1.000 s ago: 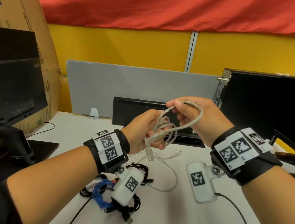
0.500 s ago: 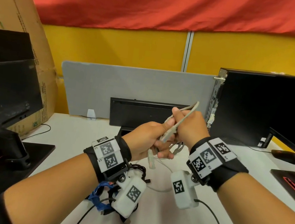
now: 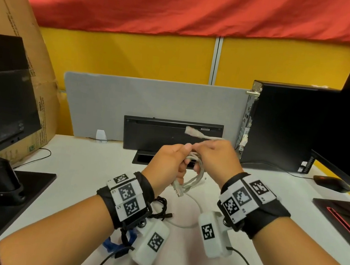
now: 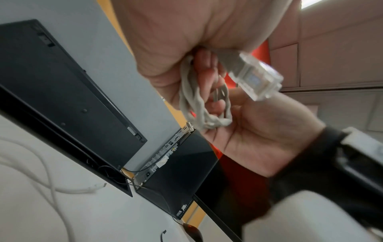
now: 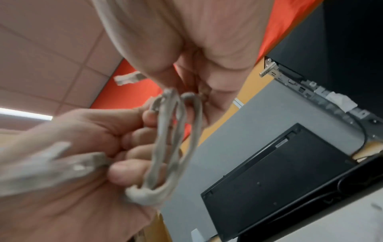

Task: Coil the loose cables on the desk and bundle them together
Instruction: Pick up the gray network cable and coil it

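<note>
A grey network cable (image 3: 194,180) is wound into a small coil held above the desk between both hands. My left hand (image 3: 170,165) grips the coil (image 4: 204,104), and one clear plug (image 4: 259,77) hangs below its fingers. My right hand (image 3: 213,158) pinches the cable's free end beside the coil (image 5: 176,139); the other plug (image 3: 193,132) sticks out to the left above it. A loose white cable (image 3: 190,211) lies on the desk under the hands. A black cable bundle (image 3: 160,209) and a blue cable (image 3: 112,243) lie under my left wrist.
A black keyboard (image 3: 158,133) leans against the grey divider (image 3: 151,102) behind a desk cable slot. A black computer case (image 3: 283,125) and mouse (image 3: 331,183) stand at the right, monitors at both sides, a cardboard box (image 3: 13,42) at the far left.
My right hand has come down from a raised position to beside the left hand, drawing the free end across the coil. The end plug now points left above the hands.
</note>
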Demonstrator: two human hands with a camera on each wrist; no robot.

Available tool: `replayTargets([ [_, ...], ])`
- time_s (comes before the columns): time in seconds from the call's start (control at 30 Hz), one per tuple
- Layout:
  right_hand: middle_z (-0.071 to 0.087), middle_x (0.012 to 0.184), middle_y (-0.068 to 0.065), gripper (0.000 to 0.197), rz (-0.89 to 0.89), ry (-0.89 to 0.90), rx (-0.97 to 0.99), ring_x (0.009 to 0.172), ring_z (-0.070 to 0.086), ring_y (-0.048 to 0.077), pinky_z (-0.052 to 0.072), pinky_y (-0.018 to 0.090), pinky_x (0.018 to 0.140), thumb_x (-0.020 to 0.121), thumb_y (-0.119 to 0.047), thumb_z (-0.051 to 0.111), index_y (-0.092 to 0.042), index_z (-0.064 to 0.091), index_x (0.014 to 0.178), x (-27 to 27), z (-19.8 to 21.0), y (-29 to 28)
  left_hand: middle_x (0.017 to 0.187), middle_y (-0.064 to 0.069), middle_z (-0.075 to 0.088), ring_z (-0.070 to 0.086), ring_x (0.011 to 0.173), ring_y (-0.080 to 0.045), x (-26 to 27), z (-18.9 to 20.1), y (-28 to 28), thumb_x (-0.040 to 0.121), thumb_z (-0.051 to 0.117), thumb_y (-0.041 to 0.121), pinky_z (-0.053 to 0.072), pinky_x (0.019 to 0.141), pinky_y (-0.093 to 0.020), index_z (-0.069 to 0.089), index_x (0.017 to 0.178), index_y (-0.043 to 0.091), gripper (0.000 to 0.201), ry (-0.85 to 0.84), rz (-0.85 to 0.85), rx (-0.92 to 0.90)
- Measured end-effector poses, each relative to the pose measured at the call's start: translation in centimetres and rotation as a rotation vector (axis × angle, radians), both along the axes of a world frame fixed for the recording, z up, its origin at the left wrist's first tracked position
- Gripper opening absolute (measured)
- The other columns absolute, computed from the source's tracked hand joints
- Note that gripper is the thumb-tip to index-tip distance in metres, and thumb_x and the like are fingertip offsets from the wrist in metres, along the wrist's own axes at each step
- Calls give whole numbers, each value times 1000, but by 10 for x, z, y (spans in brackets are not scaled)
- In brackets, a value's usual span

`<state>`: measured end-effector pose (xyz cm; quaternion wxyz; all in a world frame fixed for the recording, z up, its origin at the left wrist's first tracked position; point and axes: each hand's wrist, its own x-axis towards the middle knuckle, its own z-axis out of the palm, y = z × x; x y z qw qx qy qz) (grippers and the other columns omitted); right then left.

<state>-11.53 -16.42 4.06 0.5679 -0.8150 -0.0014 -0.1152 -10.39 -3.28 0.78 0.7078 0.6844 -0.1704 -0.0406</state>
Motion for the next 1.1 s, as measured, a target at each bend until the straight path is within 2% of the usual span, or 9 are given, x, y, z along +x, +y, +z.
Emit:
replayTargets([
  [0.1, 62, 71, 13, 18, 215, 83, 103, 64, 53, 20, 44, 34, 68, 85, -14, 62, -4, 69, 72, -5, -1, 3, 50, 2, 34, 26, 43, -10, 1, 3, 3, 103, 40, 30, 27, 43, -23, 45, 63, 13, 43, -30, 37, 18],
  [0.17, 61, 74, 14, 10, 282, 58, -35, 69, 51, 19, 43, 32, 69, 83, -2, 62, -1, 71, 77, -8, -3, 1, 49, 3, 34, 26, 44, -11, 1, 7, 5, 103, 40, 31, 26, 44, -23, 45, 62, 14, 45, -37, 24, 55],
  [0.27, 59, 71, 16, 8, 211, 32, -204, 65, 49, 21, 41, 33, 63, 83, 2, 62, 5, 70, 82, -8, -6, -2, 46, 6, 34, 27, 44, -10, 1, 12, 4, 103, 40, 33, 28, 46, -23, 44, 57, 15, 48, -66, 28, 149],
  [0.4, 54, 58, 6, 15, 132, 18, -425, 52, 47, 15, 39, 25, 50, 84, -7, 63, -3, 67, 70, -8, -7, -1, 42, 7, 36, 28, 40, -9, 2, 16, 1, 102, 42, 32, 30, 47, -22, 43, 52, 14, 53, -122, 68, 241],
  [0.57, 55, 59, 1, 22, 130, -82, -486, 54, 49, 12, 35, 20, 51, 86, -11, 63, -12, 61, 64, -14, -15, 2, 47, 1, 44, 34, 40, -9, 5, 15, 0, 101, 41, 38, 34, 53, -24, 45, 49, 14, 58, -122, 97, 265],
  [0.63, 56, 60, 0, 19, 156, -140, -523, 54, 48, 9, 33, 17, 51, 85, -12, 65, -11, 63, 67, -14, -16, 1, 44, 5, 41, 35, 38, -7, 8, 15, 1, 101, 41, 38, 33, 53, -25, 44, 48, 17, 57, -125, 107, 275],
  [0.87, 57, 53, -9, 25, 170, -206, -468, 44, 48, 0, 34, 9, 45, 64, -32, 88, -18, 67, 64, 0, -15, -7, 47, 4, 43, 39, 43, -11, 19, 9, 3, 98, 37, 28, 37, 53, -27, 45, 54, 18, 45, -45, 107, 221],
  [0.97, 60, 71, -9, 32, 104, -415, -589, 58, 50, 4, 38, 17, 55, 58, -35, 89, -18, 67, 75, 11, -17, -9, 48, 2, 44, 38, 43, -12, 26, 7, 4, 95, 35, 23, 34, 52, -28, 46, 55, 16, 41, -23, 107, 190],
  [1.1, 65, 94, 3, 39, 139, -881, -700, 76, 59, 14, 51, 21, 71, 75, -13, 78, -10, 69, 114, 25, -30, -11, 45, 4, 45, 40, 40, -11, 40, 10, 6, 95, 35, 15, 35, 46, -24, 53, 54, 18, 45, -32, 58, 158],
])
